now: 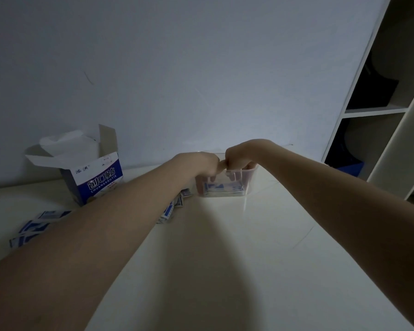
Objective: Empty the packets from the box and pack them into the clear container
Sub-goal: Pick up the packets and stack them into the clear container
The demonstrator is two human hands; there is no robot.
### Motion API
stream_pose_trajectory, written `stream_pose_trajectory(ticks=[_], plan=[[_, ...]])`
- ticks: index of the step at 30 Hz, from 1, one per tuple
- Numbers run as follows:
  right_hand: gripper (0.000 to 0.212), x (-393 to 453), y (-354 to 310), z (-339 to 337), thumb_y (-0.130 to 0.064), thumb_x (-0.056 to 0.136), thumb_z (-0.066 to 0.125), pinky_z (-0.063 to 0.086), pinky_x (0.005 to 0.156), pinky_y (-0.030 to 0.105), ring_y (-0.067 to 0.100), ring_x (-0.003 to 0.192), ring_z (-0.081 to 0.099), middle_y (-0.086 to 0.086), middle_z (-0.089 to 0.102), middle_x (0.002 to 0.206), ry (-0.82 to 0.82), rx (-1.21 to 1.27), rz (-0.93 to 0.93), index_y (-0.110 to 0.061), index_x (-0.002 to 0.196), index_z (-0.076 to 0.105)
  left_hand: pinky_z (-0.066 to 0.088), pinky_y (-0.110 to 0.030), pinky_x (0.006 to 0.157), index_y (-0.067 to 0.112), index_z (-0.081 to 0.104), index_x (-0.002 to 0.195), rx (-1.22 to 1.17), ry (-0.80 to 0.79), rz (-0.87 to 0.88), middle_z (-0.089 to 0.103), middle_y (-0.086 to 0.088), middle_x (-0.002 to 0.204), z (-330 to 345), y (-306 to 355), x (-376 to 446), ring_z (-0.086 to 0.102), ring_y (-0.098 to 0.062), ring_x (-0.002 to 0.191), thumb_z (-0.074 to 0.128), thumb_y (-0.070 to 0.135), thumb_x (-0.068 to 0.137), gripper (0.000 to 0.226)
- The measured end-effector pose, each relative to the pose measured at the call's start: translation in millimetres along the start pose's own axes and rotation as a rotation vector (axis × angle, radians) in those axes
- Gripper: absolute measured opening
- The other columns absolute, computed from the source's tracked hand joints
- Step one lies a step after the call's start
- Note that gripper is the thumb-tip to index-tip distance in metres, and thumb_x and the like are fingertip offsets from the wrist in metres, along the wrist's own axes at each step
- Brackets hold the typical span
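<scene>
Packets [224, 189] lay stacked in the clear container [247, 181] under both hands; their number could not be told. Left hand [204, 166] and right hand [239, 156] touched above its rim, fingers curled down inside, on what could not be told. More loose packets [37, 226] lay scattered along the worktop [261, 235] under the left forearm. One open box [91, 173] stood near the back edge, at the left.

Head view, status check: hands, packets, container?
Both hands, left and right, fingers down in clear container. Some packets inside. Loose packets under left forearm. Box open.
</scene>
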State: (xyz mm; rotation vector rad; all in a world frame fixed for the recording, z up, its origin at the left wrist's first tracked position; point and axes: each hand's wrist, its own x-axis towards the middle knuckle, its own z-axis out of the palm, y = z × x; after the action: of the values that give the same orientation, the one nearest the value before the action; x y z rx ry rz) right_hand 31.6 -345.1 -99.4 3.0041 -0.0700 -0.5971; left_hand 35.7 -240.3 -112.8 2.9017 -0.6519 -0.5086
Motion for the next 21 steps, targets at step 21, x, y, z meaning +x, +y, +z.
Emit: stream_pose_trajectory(ticks=[21], plan=[[0.027,-69,-127,33,-0.020,0.093,0.048,0.044,0.072,0.030,0.029,0.087,0.060,0.014,0.065,0.088,0.468,0.186,-0.437,0.000,0.086,0.066,0.043,-0.026,0.073,0.015,0.063,0.108,0.221,0.104,-0.009,0.062,-0.002,0.106,-5,-111,-121,0.055,-0.016,0.086,0.065,0.038,0.083,0.034]])
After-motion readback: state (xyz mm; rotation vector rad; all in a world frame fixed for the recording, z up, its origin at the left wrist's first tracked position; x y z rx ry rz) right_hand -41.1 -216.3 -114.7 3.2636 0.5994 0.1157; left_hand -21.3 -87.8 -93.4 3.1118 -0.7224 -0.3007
